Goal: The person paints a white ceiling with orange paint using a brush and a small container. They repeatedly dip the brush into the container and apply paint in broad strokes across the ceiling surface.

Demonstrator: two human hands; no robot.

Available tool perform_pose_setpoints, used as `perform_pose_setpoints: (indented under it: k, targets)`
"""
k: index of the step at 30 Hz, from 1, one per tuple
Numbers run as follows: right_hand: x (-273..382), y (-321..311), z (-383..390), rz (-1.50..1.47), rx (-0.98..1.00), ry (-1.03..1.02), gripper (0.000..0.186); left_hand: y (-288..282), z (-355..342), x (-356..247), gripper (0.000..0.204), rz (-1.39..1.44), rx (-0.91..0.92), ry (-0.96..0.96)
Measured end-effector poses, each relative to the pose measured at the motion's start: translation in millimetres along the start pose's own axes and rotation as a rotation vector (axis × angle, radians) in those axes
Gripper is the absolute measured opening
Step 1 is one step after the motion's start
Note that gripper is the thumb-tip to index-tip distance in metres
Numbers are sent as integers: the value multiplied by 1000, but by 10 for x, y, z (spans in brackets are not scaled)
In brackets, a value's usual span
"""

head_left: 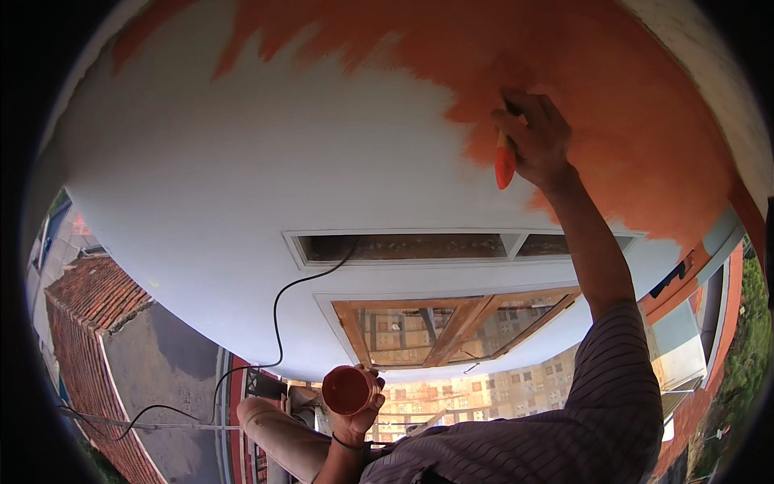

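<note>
My right hand (538, 129) is raised against a white painted surface (266, 153), gripping a paintbrush (505, 165) by its wood-coloured and red handle, its head up by the orange paint. Orange paint (629, 113) covers the upper and right part of that surface, with ragged brushed edges. Low in the middle, my left hand (366, 410) holds a small tub of red-orange paint (347, 391) from the side and below, its fingers wrapped round it.
Below the painted area are a vent opening (419, 246) with a black cable (279, 323) and a wooden-framed window (476, 323). Patterned floor tiles (484, 391) show underneath. Tiled roofs (97, 290) lie at the left, green trees (742, 339) at the right.
</note>
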State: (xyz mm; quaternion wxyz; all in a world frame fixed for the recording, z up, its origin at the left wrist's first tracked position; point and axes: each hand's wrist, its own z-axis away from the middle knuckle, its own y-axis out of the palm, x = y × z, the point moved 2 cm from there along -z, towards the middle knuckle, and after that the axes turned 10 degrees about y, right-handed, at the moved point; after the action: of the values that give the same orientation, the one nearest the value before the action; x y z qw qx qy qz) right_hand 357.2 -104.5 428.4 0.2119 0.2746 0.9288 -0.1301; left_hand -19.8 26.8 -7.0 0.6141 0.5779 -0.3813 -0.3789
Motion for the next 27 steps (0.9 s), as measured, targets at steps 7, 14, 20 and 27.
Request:
perform_pose_setpoints:
  k: [7,14,20,27]
  targets:
    - [319,23,141,-576,298,64,27,-14,-33,6,69,12,8,13]
    - [-803,-267,-509,-128,-348,236,18,18,10,-35,68,-34,11,35]
    - [504,109,-116,-159,95,65,21,-1,-28,-27,69,-32,-10,15]
    - [24,185,-267,-1058,31,505,10,-90,-18,-30,68,-3,-38,-45]
